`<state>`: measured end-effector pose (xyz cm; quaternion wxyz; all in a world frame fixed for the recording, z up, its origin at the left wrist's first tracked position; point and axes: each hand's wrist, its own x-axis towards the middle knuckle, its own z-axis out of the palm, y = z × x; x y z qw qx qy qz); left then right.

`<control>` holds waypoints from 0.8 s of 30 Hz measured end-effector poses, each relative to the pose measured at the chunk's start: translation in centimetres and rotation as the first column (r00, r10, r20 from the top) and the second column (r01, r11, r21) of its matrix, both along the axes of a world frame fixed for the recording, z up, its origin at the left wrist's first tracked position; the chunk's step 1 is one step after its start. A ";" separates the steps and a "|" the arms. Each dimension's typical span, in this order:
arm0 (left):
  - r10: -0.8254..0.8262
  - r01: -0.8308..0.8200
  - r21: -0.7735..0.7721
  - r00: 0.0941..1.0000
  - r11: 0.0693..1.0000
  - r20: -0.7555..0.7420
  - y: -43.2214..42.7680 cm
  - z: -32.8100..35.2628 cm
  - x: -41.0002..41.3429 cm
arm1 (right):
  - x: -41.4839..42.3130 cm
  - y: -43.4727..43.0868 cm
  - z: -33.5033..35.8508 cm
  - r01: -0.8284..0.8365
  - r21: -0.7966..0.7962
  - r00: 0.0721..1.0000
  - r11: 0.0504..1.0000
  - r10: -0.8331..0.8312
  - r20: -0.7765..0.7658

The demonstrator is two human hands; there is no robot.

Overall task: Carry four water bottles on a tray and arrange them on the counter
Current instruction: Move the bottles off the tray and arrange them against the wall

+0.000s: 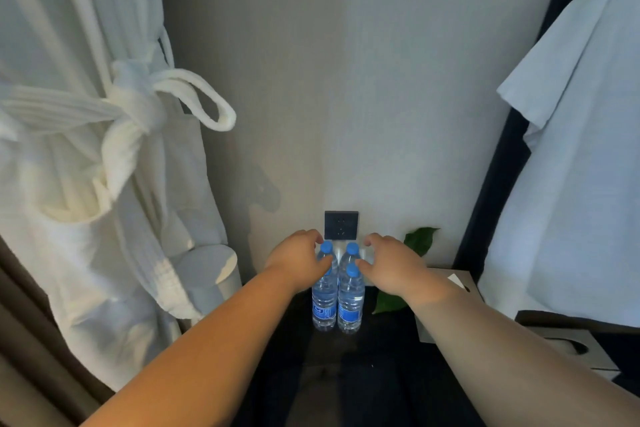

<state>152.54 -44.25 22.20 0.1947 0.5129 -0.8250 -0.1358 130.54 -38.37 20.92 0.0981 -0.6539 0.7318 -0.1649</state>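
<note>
Several clear water bottles (337,302) with blue caps and blue labels stand upright in a tight cluster on the dark counter (381,364), close to the back wall. My left hand (298,262) cups the left side of the cluster, thumb across the front-left bottle's neck and fingers curled behind the back-left cap. My right hand (391,265) mirrors it on the right, thumb beside the front-right cap and fingers spread behind the back-right bottle. Neither hand lifts a bottle. No tray is in view.
A black wall socket (341,225) sits just behind the bottles. A white bathrobe (104,121) hangs at left above a white cylinder (207,274). Green leaves (420,240), a grey tissue box (450,288) and a hanging light shirt (571,149) are at right.
</note>
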 end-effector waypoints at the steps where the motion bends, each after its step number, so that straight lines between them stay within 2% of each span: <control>1: 0.001 -0.001 0.013 1.000 1.000 0.002 -0.1 -0.3 -0.1 | -0.1 -0.1 -0.4 -0.003 0.009 1.000 1.000 0.003 0.005; 12: 0.014 -0.015 0.114 1.000 0.993 0.013 -4.8 -2.4 -1.8 | -0.8 -4.4 -2.5 -0.001 0.072 0.998 0.997 -0.003 0.067; 16: 0.016 -0.020 0.158 1.000 0.987 0.023 -7.3 -2.4 -2.5 | -1.4 -6.8 -2.7 -0.031 0.081 0.997 0.996 0.026 0.067; 21: -0.003 -0.015 0.198 0.996 0.980 0.090 -9.4 -4.5 -3.7 | -1.9 -9.2 -4.3 -0.099 0.172 0.989 0.980 0.078 0.129; 24: 0.022 -0.035 0.229 0.998 0.973 0.057 -9.9 -5.8 -3.9 | -1.8 -10.0 -5.1 -0.094 0.178 0.988 0.980 0.071 0.135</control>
